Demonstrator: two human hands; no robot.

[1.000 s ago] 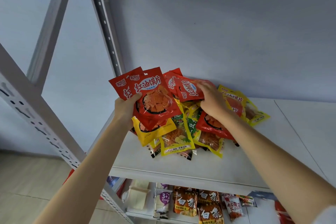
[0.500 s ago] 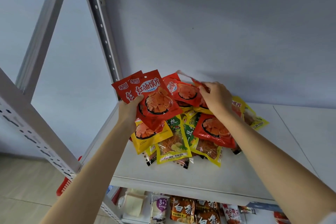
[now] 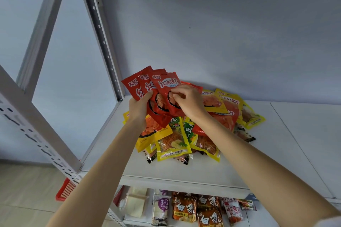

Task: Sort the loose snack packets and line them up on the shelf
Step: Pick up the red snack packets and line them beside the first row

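Red snack packets [image 3: 158,92], three fanned together, sit in our left hand [image 3: 141,106], thumb curled over their fronts, raised above the pile of loose packets [image 3: 184,140]. Our right hand [image 3: 188,100] pinches the frontmost packet just beside the left thumb. Below both wrists the pile lies on the white shelf [image 3: 230,164]; yellow packets [image 3: 228,101] spread beyond the right hand.
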